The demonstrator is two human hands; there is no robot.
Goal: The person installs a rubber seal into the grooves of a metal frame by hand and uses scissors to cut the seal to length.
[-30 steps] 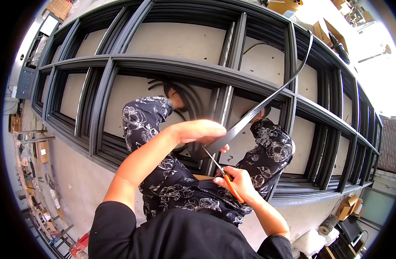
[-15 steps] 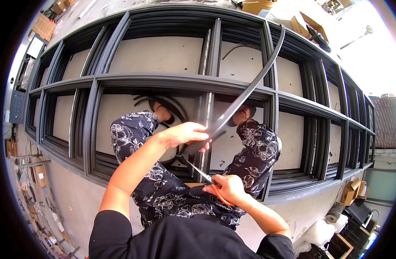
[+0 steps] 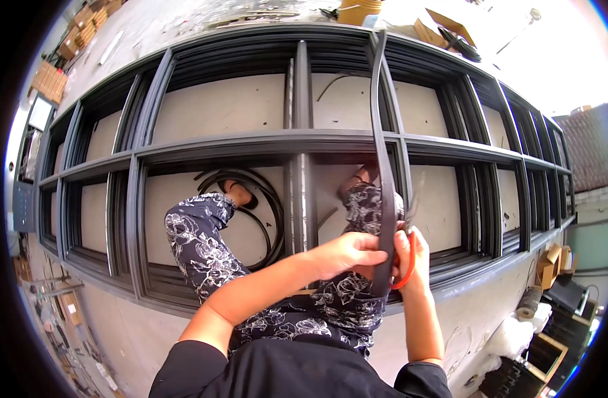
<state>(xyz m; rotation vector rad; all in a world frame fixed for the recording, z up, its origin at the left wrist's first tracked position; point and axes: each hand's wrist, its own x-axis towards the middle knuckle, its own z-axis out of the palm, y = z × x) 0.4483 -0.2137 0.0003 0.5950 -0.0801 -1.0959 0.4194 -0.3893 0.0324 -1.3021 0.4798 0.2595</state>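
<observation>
Fingers of the left hand (image 3: 347, 255) pinch a long black rubber strip (image 3: 381, 166), which stands nearly upright in front of the person and reaches up past the top of the dark metal window frame (image 3: 218, 142) lying on the floor. Just beside it, touching the same strip, the right hand (image 3: 410, 255) is closed around red-handled scissors (image 3: 408, 268), blades pointing up along the strip. Legs in patterned trousers (image 3: 198, 242) rest inside the frame's openings, near a coil of black gasket (image 3: 267, 199).
</observation>
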